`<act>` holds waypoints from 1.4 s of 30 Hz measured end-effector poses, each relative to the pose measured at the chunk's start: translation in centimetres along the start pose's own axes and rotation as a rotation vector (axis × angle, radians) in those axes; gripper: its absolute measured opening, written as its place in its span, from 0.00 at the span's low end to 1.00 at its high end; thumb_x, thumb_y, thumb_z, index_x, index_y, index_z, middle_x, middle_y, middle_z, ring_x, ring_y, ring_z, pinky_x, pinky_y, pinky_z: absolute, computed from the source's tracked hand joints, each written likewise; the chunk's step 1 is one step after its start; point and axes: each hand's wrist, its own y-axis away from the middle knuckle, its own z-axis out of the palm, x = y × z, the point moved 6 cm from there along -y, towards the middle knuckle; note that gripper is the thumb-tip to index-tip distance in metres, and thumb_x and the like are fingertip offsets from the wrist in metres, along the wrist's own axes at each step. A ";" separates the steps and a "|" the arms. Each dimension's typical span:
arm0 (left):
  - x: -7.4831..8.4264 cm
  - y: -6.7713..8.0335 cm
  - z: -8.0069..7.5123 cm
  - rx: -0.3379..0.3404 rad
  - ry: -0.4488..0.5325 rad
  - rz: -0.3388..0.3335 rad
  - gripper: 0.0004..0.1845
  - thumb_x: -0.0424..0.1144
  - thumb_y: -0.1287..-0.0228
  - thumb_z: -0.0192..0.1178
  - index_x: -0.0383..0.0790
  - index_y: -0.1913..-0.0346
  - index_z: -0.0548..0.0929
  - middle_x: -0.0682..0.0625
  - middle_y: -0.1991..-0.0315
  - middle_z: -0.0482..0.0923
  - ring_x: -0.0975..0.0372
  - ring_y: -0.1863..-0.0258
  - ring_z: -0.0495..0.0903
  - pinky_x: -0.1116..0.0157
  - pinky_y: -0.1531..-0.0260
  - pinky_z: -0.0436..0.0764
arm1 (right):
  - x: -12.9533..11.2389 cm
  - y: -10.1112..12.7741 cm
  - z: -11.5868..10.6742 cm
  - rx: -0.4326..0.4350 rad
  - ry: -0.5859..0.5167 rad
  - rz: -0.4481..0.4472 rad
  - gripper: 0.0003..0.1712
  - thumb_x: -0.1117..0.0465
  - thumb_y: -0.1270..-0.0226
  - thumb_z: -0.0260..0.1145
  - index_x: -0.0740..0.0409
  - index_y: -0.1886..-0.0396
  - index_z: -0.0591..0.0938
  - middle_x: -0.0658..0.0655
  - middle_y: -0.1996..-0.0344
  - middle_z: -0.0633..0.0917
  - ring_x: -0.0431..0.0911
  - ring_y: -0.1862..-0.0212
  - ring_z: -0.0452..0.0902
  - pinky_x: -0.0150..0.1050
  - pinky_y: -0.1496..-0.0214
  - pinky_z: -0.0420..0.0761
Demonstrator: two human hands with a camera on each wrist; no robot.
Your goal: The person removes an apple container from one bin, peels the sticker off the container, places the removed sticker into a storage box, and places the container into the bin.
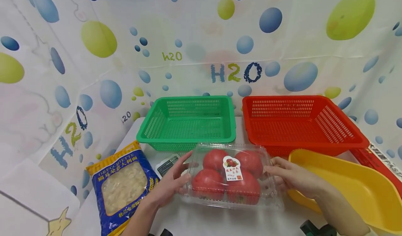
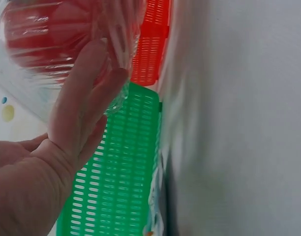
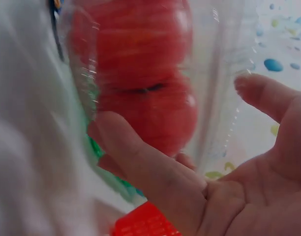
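Note:
A clear plastic clamshell box (image 1: 232,204) with several round red fruits (image 1: 208,182) inside is held between both hands, above the white table in front of the baskets. A white label (image 1: 232,175) with a fruit picture is stuck on its lid. My left hand (image 1: 171,185) grips the box's left side, and its fingers (image 2: 84,78) lie along the plastic in the left wrist view. On the opposite side my right hand (image 1: 293,176) holds the box between thumb and fingers. In the right wrist view those fingers (image 3: 150,167) reach across its underside.
Behind the box stand a green basket (image 1: 188,137) and a red basket (image 1: 301,141). A yellow bin (image 1: 355,180) is at the right, over a red package (image 1: 381,162). On the left lie a blue-and-yellow pasta bag (image 1: 124,187) and a small labelled packet (image 1: 166,164).

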 end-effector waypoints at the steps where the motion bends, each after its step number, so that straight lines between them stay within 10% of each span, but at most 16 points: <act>1: -0.2 0.0 0.0 -0.005 0.004 -0.012 0.47 0.51 0.29 0.61 0.47 0.18 0.46 0.29 0.26 0.52 0.42 0.38 0.72 0.47 0.54 0.83 | 0.1 0.0 -0.1 0.002 0.006 0.017 0.26 0.51 0.20 0.54 0.68 0.38 0.64 0.61 0.49 0.81 0.53 0.52 0.81 0.45 0.51 0.83; 13: -2.3 -0.4 0.3 -0.010 0.042 -0.053 0.52 0.44 0.32 0.68 0.42 0.18 0.43 0.26 0.25 0.52 0.38 0.37 0.73 0.48 0.52 0.83 | 1.4 -1.0 -0.2 0.100 0.066 0.080 0.34 0.49 0.21 0.57 0.73 0.33 0.63 0.62 0.50 0.77 0.54 0.52 0.74 0.45 0.51 0.79; 24: -3.0 -0.8 0.2 -0.028 -0.008 -0.024 0.49 0.44 0.28 0.63 0.42 0.18 0.40 0.24 0.27 0.51 0.37 0.38 0.73 0.48 0.49 0.81 | 1.5 -1.3 0.2 0.206 0.223 0.129 0.50 0.44 0.21 0.55 0.83 0.26 0.49 0.81 0.28 0.56 0.72 0.31 0.60 0.66 0.35 0.67; 42: -3.3 -1.2 0.0 0.056 -0.101 -0.051 0.43 0.46 0.26 0.58 0.41 0.18 0.46 0.27 0.25 0.54 0.37 0.28 0.60 0.47 0.42 0.76 | 1.4 -1.4 0.0 0.213 0.249 0.128 0.49 0.44 0.21 0.55 0.83 0.27 0.51 0.81 0.29 0.60 0.72 0.34 0.64 0.64 0.39 0.73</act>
